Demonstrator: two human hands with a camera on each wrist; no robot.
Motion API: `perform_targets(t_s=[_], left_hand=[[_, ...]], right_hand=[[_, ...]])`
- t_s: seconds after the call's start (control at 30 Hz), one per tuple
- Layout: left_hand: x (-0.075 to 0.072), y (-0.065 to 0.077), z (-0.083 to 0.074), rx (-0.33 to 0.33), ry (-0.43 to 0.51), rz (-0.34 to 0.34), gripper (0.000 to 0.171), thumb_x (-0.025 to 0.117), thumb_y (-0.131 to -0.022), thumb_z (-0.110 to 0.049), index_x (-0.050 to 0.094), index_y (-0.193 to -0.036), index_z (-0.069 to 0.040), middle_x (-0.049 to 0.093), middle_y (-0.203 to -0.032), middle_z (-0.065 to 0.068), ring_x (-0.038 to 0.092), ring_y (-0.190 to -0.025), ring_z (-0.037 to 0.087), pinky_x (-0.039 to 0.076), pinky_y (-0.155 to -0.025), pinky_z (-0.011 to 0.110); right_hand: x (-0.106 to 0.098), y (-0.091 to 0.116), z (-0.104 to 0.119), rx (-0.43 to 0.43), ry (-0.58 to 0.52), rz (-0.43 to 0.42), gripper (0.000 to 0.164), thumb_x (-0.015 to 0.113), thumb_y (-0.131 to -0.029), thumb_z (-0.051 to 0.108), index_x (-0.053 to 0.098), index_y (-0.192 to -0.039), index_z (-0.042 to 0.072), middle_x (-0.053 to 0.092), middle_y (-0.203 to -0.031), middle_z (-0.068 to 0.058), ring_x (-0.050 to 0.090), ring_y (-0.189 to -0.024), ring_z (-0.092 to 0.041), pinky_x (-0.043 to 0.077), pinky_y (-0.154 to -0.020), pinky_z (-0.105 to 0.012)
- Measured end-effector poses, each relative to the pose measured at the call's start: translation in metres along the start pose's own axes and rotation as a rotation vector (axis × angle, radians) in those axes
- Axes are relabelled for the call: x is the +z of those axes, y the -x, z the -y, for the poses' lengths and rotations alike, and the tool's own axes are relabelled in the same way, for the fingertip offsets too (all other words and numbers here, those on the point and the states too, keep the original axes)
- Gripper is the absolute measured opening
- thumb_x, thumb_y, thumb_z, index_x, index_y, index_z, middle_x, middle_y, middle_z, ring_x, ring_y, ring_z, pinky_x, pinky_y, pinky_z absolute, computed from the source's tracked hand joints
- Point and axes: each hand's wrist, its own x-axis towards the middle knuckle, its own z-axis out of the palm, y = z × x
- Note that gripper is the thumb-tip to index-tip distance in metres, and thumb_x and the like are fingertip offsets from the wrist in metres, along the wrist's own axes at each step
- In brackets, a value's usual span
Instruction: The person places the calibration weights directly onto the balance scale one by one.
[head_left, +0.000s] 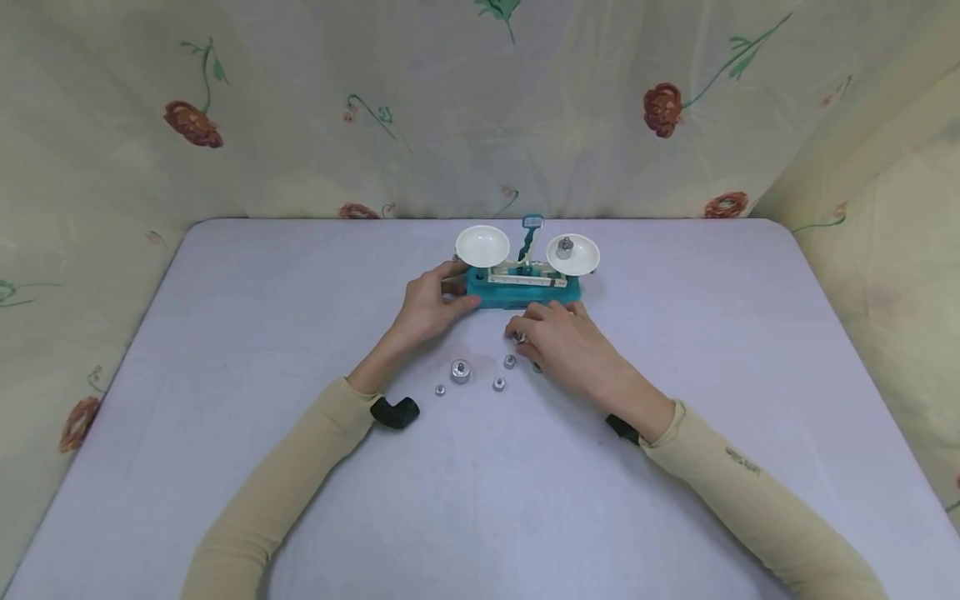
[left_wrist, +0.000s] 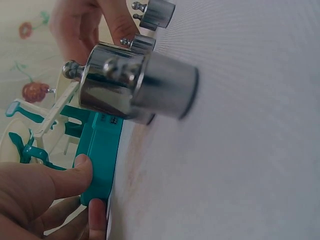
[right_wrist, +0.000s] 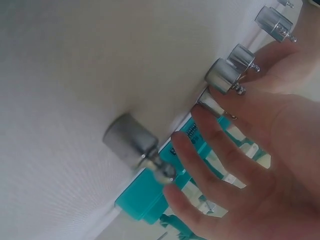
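Metal weight: pinched between thumb and index fingertip of my right hand, just in front of the balance scale; the remaining right fingers stand apart. My left hand grips the left end of the balance scale. My right fingers mask part of the metal weight. A second weight is largely hidden beneath them; foreground weights overlap and blur in the left wrist view

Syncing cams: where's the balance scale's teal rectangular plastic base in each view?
Head: teal rectangular plastic base, just right of centre.
Left wrist: base left of centre, lengthwise up the picture.
Right wrist: base lower middle, slanting up rightward.
Shared landmark: bare right hand, in all three.
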Motion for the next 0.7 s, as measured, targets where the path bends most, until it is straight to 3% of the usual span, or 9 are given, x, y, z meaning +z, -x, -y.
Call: perform_targets(t_s=[0.7], left_hand=[[-0.0004,-0.0004,0.0005,0.004,0.005,-0.007,0.060,0.077,-0.101,-0.019,0.054,-0.155,-0.005,0.064,-0.153,0.018,0.070,-0.132,0.035,0.060,-0.109,0.046]], right_hand=[[-0.0070,0.0007,-0.0049,0.018,0.005,0.032,0.023,0.081,-0.098,0.023,0.079,-0.120,0.017,0.079,-0.110,-0.008,0.073,-0.109,-0.034,0.050,-0.108,-0.066]])
